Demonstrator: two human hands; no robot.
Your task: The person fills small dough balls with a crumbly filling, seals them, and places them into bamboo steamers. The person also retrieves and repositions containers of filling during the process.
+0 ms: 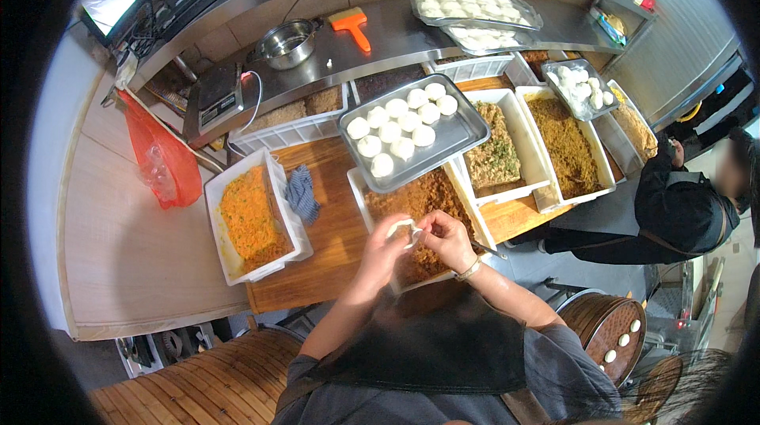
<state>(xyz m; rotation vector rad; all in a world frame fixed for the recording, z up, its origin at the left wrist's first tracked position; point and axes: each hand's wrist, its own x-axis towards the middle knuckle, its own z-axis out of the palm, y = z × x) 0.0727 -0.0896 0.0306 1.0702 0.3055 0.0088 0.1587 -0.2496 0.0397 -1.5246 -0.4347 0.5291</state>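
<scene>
A round dough wrapper [402, 226] with brown filling inside it rests in my left hand [383, 250], whose fingers curl around it. The thumb and fingers of my right hand [446, 239] pinch the wrapper's edge on the right side. Both hands are above a white plastic tub [484, 229] of dark brown minced filling [433, 199]. A metal utensil handle [490, 250] sticks out over the tub's right rim. Just beyond my hands, a metal tray [439, 155] holds several white filled buns [389, 131] in rows and lies across the tub rims.
At left stand a tub of orange shredded filling [249, 217] and a blue cloth [303, 193]. More filling tubs [564, 146] line the right. A steel shelf [386, 33] carries a pot [289, 44], an orange brush [353, 27] and bun trays [475, 3]. A co-worker [677, 205] stands at right, near a bamboo steamer [611, 330].
</scene>
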